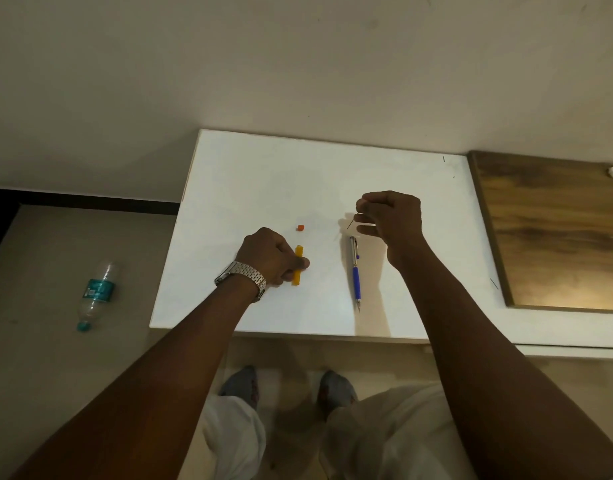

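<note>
A white table (263, 174) stands in front of me. My left hand (268, 255), with a metal watch on the wrist, grips a yellow-orange lead case (298, 252) that lies on the table. A small orange cap (300, 228) sits just beyond the case. My right hand (390, 216) hovers above the table and pinches a thin dark pencil lead (351, 224) between thumb and forefinger. A blue and silver mechanical pencil (355, 273) lies on the table below the right hand, tip toward me.
A plastic water bottle (96, 295) lies on the floor left of the table. A wooden panel (554, 230) adjoins the table's right side. Two loose leads (494, 283) lie near the table's right edge. My feet and pale trousers show below the near edge.
</note>
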Demonstrator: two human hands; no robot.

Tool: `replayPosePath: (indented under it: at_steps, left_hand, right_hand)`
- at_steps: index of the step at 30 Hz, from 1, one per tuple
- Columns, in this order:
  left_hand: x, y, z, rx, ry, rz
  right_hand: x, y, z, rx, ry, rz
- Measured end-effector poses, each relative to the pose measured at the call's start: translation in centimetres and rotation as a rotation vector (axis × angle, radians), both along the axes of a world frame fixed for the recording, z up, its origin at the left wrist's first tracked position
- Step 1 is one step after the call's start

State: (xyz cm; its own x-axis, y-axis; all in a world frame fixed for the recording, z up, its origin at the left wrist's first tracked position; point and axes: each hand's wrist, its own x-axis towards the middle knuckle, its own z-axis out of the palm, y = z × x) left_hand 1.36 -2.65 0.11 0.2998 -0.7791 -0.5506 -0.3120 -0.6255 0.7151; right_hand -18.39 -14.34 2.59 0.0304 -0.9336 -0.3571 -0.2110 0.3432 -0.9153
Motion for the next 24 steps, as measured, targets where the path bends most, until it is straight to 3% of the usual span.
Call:
replayPosePath:
  at_steps: [6, 10, 12, 16, 24]
  left_hand:
    - [-0.3, 0.2, 0.5, -0.016, -0.006, 0.021]
    - [-0.9, -1.1, 1.5, -0.233, -0.214, -0.007]
    - [-2.0, -1.7, 2.1, -0.326, -0.126, -0.034]
    - [-4.6, -2.3, 1.9, -0.264, 0.108, -0.114]
    - [-6.2, -3.2, 1.5, -0.281, 0.188, -0.042]
  right_hand:
    - [-0.3, -0.1, 0.1, -0.003, 0.007, 0.017]
    - [-0.7, -0.2, 0.5, -0.039, 0.035, 0.049]
    - [-0.6, -0.2, 0.9, -0.049, 0.065, 0.114]
    - [-0.3, -0.1, 1.6, -0.044, 0.081, 0.231]
    - [-1.5, 0.0, 1.6, 0.034, 0.064, 0.257]
